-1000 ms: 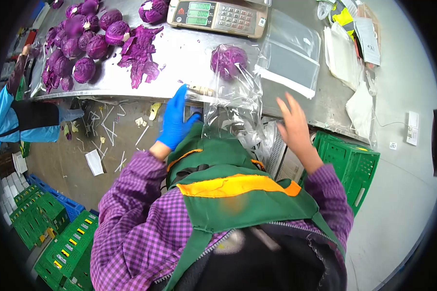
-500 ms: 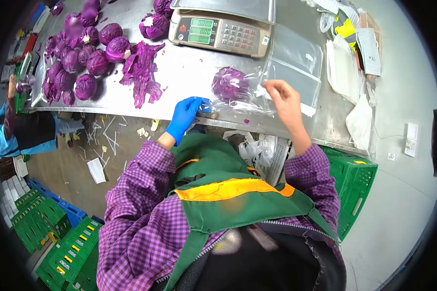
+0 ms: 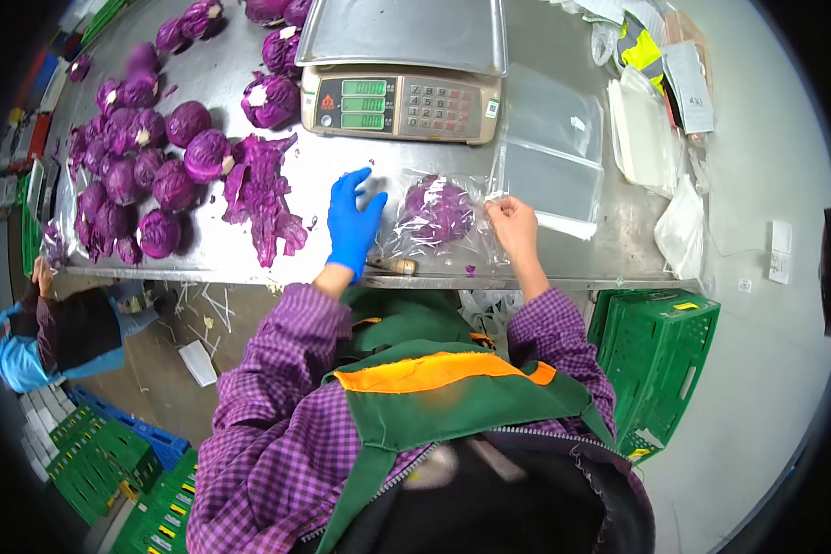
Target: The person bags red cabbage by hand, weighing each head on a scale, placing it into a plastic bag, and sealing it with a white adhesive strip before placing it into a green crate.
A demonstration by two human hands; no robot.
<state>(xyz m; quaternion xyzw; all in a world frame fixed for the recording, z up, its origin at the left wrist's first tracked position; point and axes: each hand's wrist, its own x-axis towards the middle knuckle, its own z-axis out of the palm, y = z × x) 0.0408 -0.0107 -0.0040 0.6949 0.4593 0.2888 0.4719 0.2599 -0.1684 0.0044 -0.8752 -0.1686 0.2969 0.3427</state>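
Observation:
A red cabbage (image 3: 437, 210) lies inside a clear plastic bag (image 3: 399, 242) near the table's front edge. To its left is my left hand (image 3: 353, 226), in a blue glove, its fingers apart and holding nothing. My right hand (image 3: 513, 226) is bare and pinches the bag's right end between thumb and fingertips. Close to the gloved wrist, a brownish handle-like piece (image 3: 399, 266) lies at the table edge, partly hidden. A stack of flat clear bags (image 3: 552, 138) rests just beyond my right hand.
A weighing scale (image 3: 399, 103) stands behind the bagged cabbage. Several cabbages (image 3: 175, 185) and loose purple leaves (image 3: 260, 198) lie to the left. White bags (image 3: 639, 138) sit at the right. Green crates (image 3: 657, 360) stand below; another person (image 3: 65, 332) is at far left.
My left hand has let go near the bag's lower left and moved up, with its fingers spreading. My right hand has come closer to the cabbage, still pinching the bag. The view has shifted.

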